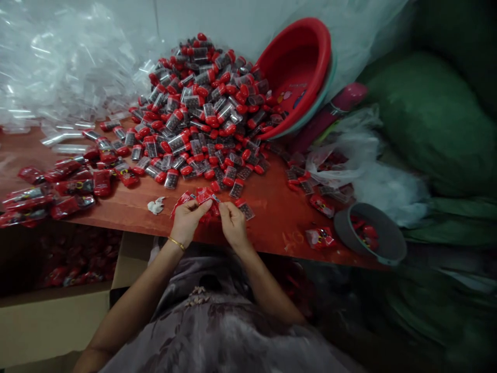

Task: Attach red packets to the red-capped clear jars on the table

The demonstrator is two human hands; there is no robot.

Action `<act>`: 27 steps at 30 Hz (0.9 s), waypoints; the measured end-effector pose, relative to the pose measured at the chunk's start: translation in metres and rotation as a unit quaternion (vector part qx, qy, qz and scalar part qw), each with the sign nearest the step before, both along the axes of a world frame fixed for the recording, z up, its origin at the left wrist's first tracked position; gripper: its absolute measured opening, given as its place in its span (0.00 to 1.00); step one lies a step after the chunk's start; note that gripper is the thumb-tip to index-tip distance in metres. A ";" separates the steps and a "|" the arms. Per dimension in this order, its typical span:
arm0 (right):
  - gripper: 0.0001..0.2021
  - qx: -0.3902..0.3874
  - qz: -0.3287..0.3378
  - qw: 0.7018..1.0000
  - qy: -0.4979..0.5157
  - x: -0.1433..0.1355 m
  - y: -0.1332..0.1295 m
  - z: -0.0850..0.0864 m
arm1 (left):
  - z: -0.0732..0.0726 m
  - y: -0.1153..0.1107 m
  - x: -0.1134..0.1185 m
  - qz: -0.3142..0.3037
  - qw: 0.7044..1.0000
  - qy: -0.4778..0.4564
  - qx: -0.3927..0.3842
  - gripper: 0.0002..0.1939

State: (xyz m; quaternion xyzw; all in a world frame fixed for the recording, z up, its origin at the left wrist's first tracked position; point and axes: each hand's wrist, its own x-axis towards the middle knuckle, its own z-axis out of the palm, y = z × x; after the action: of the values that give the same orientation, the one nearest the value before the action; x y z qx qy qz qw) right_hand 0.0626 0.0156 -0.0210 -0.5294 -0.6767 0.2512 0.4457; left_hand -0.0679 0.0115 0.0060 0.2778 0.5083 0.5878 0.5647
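Observation:
My left hand (187,219), with a gold bracelet at the wrist, pinches a small red plastic packet (204,195) over the table's front edge. Close beside it, my right hand (234,224) has thumb and finger pressed together at the packet's right corner. More red packets lie under and behind the fingers, partly hidden. Just beyond my hands rises a big heap of small clear containers with red caps (194,111) and dark beads inside. One such container (245,209) lies right beside my right hand. A crumpled white scrap (156,205) is left of my left hand.
Filled red packets (73,189) are piled at the left, above an open cardboard box (54,316). Clear plastic sleeves (70,62) heap up behind. A red basin (326,57) leans at the back right. A grey bowl (344,223) with red pieces stands near the right edge.

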 end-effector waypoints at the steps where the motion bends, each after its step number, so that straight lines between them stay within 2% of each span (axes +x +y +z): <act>1: 0.18 0.011 -0.009 0.999 -0.039 0.011 0.000 -0.001 | 0.001 -0.001 -0.002 0.009 1.000 -0.010 -0.012 0.18; 4: 0.18 0.030 -0.074 0.980 -0.180 0.048 0.002 -0.007 | 0.002 -0.002 -0.006 0.025 0.998 -0.027 -0.045 0.20; 8: 0.27 -0.035 -0.153 0.933 -0.325 0.076 0.002 -0.019 | 0.002 -0.002 -0.002 0.033 0.994 -0.046 -0.089 0.23; 11: 0.30 -0.051 -0.144 0.918 -0.366 0.074 -0.001 -0.024 | 0.002 -0.002 0.002 0.030 0.991 -0.060 -0.119 0.24; 15: 0.21 -0.029 -0.103 0.920 -0.376 0.070 -0.001 -0.026 | 0.002 -0.004 -0.004 0.029 0.989 -0.066 -0.131 0.25; 18: 0.16 -0.014 -0.078 0.943 -0.323 0.074 0.001 -0.026 | 0.003 -0.005 -0.009 0.019 0.988 -0.071 -0.138 0.26; 20: 0.15 -0.023 -0.058 0.970 -0.235 0.076 -0.003 -0.022 | 0.003 -0.006 -0.008 0.008 0.987 -0.078 -0.138 0.25; 22: 0.15 -0.068 -0.019 0.991 -0.114 0.076 -0.012 -0.013 | 0.001 -0.007 -0.006 -0.003 0.988 -0.078 -0.137 0.25; 24: 0.16 -0.143 0.032 0.989 0.012 0.071 -0.026 -0.001 | -0.001 -0.008 -0.002 -0.007 0.989 -0.068 -0.132 0.24; 27: 0.17 -0.246 0.093 0.955 0.140 0.061 -0.043 0.018 | -0.004 -0.011 0.004 -0.012 0.992 -0.050 -0.119 0.23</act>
State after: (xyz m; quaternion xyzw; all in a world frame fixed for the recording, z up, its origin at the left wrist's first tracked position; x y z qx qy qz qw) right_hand 0.1234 -0.0272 -0.0035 -0.5166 -0.5711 0.5220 0.3667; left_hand -0.0638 0.0004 0.0024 0.1850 0.5428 0.5296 0.6250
